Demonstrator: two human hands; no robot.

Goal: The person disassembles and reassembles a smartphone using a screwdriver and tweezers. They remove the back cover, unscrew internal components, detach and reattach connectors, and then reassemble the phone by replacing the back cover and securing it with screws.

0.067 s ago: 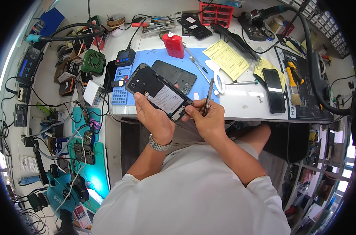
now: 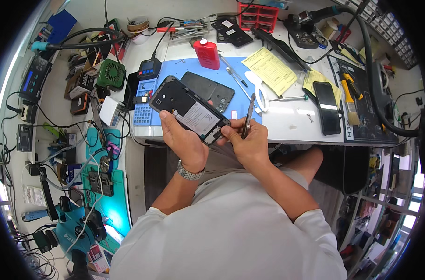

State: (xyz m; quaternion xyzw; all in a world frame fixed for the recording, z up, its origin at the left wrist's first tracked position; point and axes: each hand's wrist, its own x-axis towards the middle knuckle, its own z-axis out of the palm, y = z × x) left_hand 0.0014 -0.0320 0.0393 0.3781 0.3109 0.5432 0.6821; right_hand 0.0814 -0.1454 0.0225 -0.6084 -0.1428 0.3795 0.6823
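An opened phone [image 2: 175, 100] with its black inner frame and pale battery [image 2: 198, 116] showing is tilted above the front of the bench. My left hand [image 2: 185, 144] grips it from below, thumb along its near edge. At the phone's lower right end, the thumb and fingers of my right hand [image 2: 247, 142] touch its corner. That same hand is closed round a slim metal tool, perhaps tweezers [image 2: 249, 114], pointing up and away. Behind the phone, a dark back cover [image 2: 210, 88] lies on the blue mat [image 2: 175, 68].
A red bottle [image 2: 206, 54] stands on the mat's far part. To the right lie a white ring-ended tool [image 2: 258, 91], yellow papers [image 2: 269, 65], a screwdriver [image 2: 287, 98] and another phone [image 2: 326, 107]. A teal microscope [image 2: 72, 231] occupies the lower left.
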